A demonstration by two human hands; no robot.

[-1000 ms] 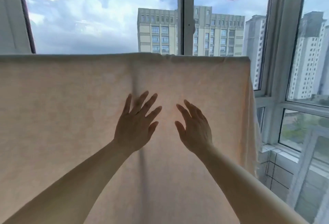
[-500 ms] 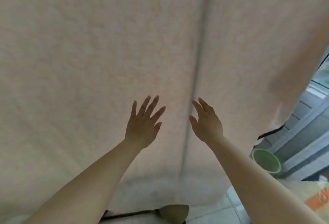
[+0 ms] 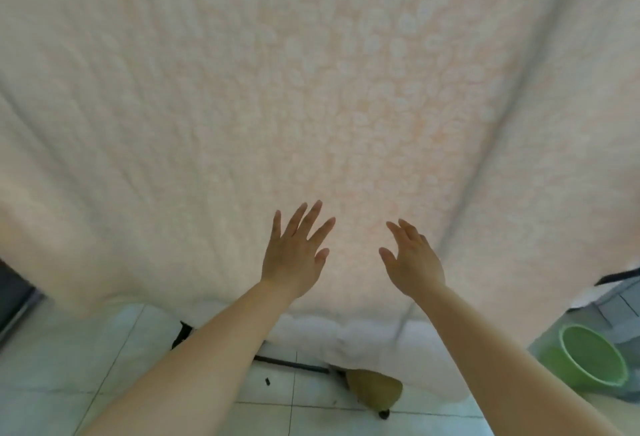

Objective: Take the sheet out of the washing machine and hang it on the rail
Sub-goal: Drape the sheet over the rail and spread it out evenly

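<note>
A pale peach sheet with a bubbly, textured weave hangs like a curtain and fills nearly the whole view, so the rail that carries it is cut off above the frame and cannot be seen, and the washing machine is out of sight too. 2 bare arms reach forward from the bottom edge. The left hand has its fingers straight and fanned apart, palm toward the cloth; the right hand is also flat and relaxed, fingers together and slightly angled, holding nothing. Whether either palm actually touches the fabric or hovers just in front of it cannot be told. The sheet's lower hem runs blurred across the frame just below the wrists, with a soft vertical crease toward 5 o'clock. Under the hem lies a floor of pale greenish-white tiles. A thin black bar lies on the floor at 6 o'clock, partly hidden by the cloth, next to a tan rounded object whose nature is unclear. A green plastic basin sits at 4 o'clock. A dark frame edge shows at 9 o'clock.
</note>
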